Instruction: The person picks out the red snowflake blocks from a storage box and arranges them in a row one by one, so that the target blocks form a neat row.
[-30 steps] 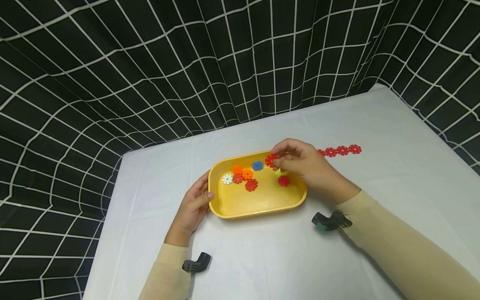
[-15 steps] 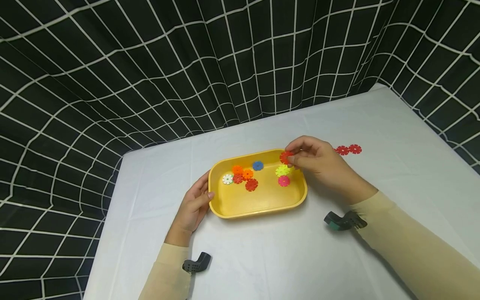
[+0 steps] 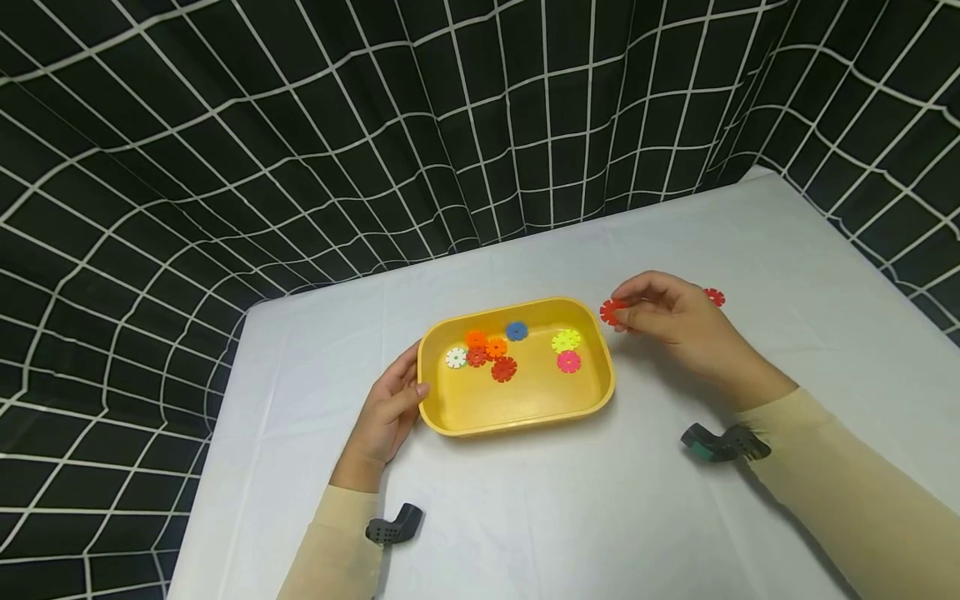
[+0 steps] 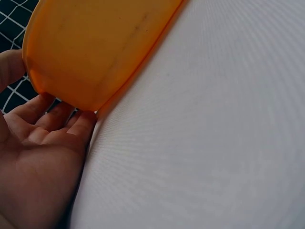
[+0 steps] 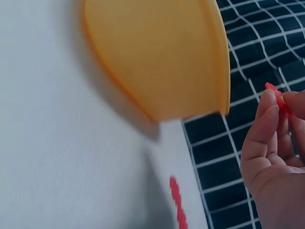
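Disc (image 3: 609,312) in right hand (image 3: 673,315), now outside tray (image 3: 525,398)

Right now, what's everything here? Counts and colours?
tray: 1, yellow, on cloth
disc: 1, white, tray's left
discs: 2, orange, tray's left
discs: at least 2, red, tray's left
disc: 1, blue, tray's far side
discs: at least 1, yellow, tray's right
disc: 1, pink, tray's right
held disc: 1, red, right of tray
disc row: 1, red, on cloth
cloth: 1, white, beneath
curtain: count unclear, gridded black, behind
devices: 2, black, wrists
sleeves: 2, beige, arms
left hand: 1, bare, gripping tray
right hand: 1, bare, pinching held disc
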A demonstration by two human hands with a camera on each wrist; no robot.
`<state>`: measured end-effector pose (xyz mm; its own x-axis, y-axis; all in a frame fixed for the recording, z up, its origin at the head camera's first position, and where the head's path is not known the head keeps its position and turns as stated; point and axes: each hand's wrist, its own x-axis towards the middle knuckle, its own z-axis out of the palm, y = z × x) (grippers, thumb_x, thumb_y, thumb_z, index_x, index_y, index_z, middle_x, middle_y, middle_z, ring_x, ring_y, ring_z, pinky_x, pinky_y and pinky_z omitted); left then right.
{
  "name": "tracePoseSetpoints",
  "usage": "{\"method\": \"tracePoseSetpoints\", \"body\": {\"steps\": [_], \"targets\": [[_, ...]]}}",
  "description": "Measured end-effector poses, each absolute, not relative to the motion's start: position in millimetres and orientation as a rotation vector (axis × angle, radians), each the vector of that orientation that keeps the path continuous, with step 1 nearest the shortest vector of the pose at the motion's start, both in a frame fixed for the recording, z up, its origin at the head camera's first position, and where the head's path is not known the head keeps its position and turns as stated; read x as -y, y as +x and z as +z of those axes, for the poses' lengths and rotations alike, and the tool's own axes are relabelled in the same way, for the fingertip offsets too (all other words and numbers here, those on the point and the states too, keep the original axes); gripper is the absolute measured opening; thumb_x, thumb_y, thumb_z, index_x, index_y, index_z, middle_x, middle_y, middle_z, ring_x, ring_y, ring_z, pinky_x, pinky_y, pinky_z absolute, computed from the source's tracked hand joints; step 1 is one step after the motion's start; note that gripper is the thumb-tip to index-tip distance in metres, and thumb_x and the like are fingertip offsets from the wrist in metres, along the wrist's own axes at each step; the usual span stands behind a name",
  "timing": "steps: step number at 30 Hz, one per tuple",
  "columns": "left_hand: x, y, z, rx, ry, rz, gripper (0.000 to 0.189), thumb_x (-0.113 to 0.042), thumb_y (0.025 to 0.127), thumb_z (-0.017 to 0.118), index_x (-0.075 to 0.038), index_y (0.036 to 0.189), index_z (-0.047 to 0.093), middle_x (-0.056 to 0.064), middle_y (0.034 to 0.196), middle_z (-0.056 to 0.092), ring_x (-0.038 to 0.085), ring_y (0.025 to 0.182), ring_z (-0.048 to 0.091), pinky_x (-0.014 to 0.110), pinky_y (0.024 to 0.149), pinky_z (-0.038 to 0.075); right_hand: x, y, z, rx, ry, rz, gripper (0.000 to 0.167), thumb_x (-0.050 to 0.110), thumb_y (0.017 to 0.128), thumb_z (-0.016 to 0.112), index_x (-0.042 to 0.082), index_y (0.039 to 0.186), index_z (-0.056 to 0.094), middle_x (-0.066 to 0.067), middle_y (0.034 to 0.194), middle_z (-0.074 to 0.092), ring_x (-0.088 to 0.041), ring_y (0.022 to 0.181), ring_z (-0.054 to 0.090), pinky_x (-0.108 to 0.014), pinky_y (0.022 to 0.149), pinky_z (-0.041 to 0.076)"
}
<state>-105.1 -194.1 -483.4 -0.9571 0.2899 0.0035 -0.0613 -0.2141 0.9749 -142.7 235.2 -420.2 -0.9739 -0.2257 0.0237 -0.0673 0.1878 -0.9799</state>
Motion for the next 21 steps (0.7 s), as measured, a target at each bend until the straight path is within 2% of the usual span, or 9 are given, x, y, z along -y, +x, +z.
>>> {"method": "tracePoseSetpoints", "body": {"steps": [9,15,21], "targets": [[194,-104,-483,-1.811,0.267,2.269,0.069,0.002,0.104,0.056,-0.001,0.169,0.033,0.013,0.172,0.037,0.033,0.157,0.036,0.04,0.119,0.041,-269,-145,-434,-2.455,-0.095,-1.855,0.03,0.014,0.107,0.072,0.002,0.133,0.067,-0.006,0.111,0.074,-0.024,0.098,0.07,-0.025,0.085,0.062],[194,-104,-484,-1.809,0.266,2.272,0.068,0.002,0.104,0.056,-0.001,0.169,0.034,0.014,0.171,0.039,0.034,0.156,0.037,0.04,0.119,0.042,-294,-151,-441,-2.488,-0.032,-1.905,0.032,0.013,0.108,0.071,-0.001,0.136,0.064,0.001,0.115,0.069,-0.015,0.098,0.07,-0.021,0.085,0.061],[194,-105,-484,-1.804,0.267,2.274,0.067,0.003,0.105,0.055,-0.001,0.169,0.035,0.014,0.171,0.039,0.034,0.156,0.038,0.041,0.119,0.042,-320,-157,-448,-2.449,0.045,-2.02,0.032,0.011,0.107,0.072,-0.001,0.136,0.065,0.001,0.115,0.071,-0.011,0.097,0.072,-0.019,0.086,0.061]]}}
